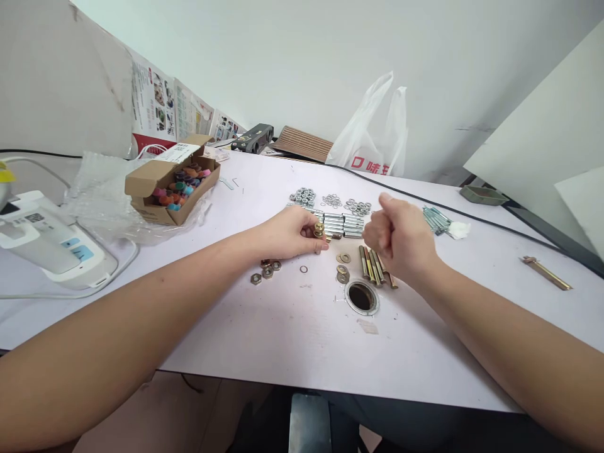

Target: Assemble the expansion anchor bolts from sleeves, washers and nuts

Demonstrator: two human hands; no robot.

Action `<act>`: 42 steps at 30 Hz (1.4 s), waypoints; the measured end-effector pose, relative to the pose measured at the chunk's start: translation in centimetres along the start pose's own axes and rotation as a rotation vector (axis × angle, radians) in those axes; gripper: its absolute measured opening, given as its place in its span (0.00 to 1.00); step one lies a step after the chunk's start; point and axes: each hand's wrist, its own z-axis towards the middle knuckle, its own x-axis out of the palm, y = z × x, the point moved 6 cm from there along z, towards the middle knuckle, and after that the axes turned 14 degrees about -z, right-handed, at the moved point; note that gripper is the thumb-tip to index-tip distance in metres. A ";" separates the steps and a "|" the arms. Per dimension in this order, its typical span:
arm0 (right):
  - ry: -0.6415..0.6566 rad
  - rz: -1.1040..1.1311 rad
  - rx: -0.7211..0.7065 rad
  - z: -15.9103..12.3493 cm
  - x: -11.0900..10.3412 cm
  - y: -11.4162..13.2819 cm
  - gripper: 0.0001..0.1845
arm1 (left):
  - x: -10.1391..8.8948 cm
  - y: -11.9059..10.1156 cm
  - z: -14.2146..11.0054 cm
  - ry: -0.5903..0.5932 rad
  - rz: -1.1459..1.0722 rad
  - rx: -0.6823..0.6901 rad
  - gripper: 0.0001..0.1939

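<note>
Clamps one gold-toned fastener [319, 230], stacked with round and ribbed shiny metal, between thumb and fingers of the left grip [290, 231], just above the middle of the white bench [264, 333]. Curls the right grip [401, 236] together into a fist, thumb raised; cannot tell whether anything lies inside.

Shows four hexagonal bronze-toned nuts [267, 272] left of centre, one thin ring [303, 269] beside them, and four flat washers [342, 273] behind one round, metal-rimmed hole [362, 297] toward the near edge. Lines up about five gold-toned bolts [370, 264] near the right grip, partly covered, with one more bolt [547, 273] toward the right edge.

Groups too many to count toward the far edge: silvery nuts [302, 196], small rings [331, 201], wider washers [357, 207] and smooth cylindrical rods [352, 225]. Bundles slender silvery bolts [436, 220] against one crumpled white tissue [459, 230] on the right. Includes one open cardboard box [163, 182] of coloured pieces toward the far left corner.
</note>
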 end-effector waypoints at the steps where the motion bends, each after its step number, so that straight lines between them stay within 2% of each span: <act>1: -0.029 0.049 0.026 0.0 -0.2 -0.2 0.31 | 0.0 0.0 0.0 -0.002 0.007 -0.004 0.10; 2: -0.015 0.072 0.051 0.0 0.0 -0.3 0.30 | 0.0 0.0 0.0 -0.009 0.021 -0.004 0.09; 4: 0.099 0.045 0.088 -0.2 1.0 -0.4 0.27 | -0.1 -0.1 -0.1 -0.028 0.055 -0.003 0.10; 6: 0.234 -0.021 0.102 -0.6 2.1 -0.4 0.30 | -0.2 -0.1 -0.1 -0.029 0.069 -0.003 0.11; 7: 0.254 -0.046 0.096 -0.7 2.2 -0.5 0.32 | -0.2 -0.1 -0.1 -0.023 0.065 -0.007 0.11; 8: 0.232 -0.061 0.081 -0.6 2.0 -0.5 0.33 | -0.1 0.0 -0.1 -0.015 0.059 -0.012 0.11; 12: -0.034 -0.044 0.032 -0.2 -0.1 -0.7 0.35 | -0.1 0.0 -0.2 -0.012 0.039 -0.032 0.11; 14: -0.066 -0.075 0.028 -0.2 -0.4 -0.7 0.33 | 0.0 0.0 -0.1 -0.008 0.038 -0.031 0.11; 17: 0.039 -0.171 0.042 -0.4 0.6 -0.6 0.29 | 0.0 0.1 -0.2 -0.008 0.031 -0.029 0.11; 20: 0.253 -0.300 0.088 -0.8 2.3 -0.9 0.17 | -0.2 0.0 -0.3 -0.032 0.051 -0.018 0.12; 23: 0.433 -0.439 0.013 -1.2 3.7 -0.9 0.11 | -0.4 -0.3 -0.5 -0.073 0.004 -0.003 0.14; 26: 0.420 -0.556 -0.120 -1.3 4.0 -0.2 0.11 | -0.1 -1.0 -0.6 -0.073 -0.154 0.000 0.13; 29: 0.342 -0.594 -0.197 -1.2 2.8 1.1 0.17 | 0.0 -1.7 -0.8 -0.098 -0.169 -0.019 0.18; 32: 0.287 -0.652 -0.174 -1.2 -0.6 1.7 0.18 | -0.6 -2.0 -1.1 -0.143 -0.013 -0.035 0.32; 34: 0.226 -0.724 -0.069 -1.5 -4.5 0.8 0.18 | -0.9 -2.1 -1.1 -0.126 0.178 -0.006 0.32; 37: 0.056 -0.906 0.192 -3.3 -12.5 -2.7 0.20 | -1.1 -2.1 -1.1 -0.107 0.387 0.056 0.28; 39: -0.131 -1.100 0.391 -5.5 -18.6 -5.6 0.21 | -1.0 -2.1 -1.1 -0.090 0.450 0.059 0.28; 41: -0.235 -1.242 0.533 -7.9 -23.3 -8.5 0.23 | -0.6 -2.2 -1.2 -0.046 0.482 0.053 0.29; 42: -0.274 -1.270 0.547 -8.9 -25.0 -9.6 0.25 | -0.3 -2.5 -1.3 -0.018 0.491 0.053 0.28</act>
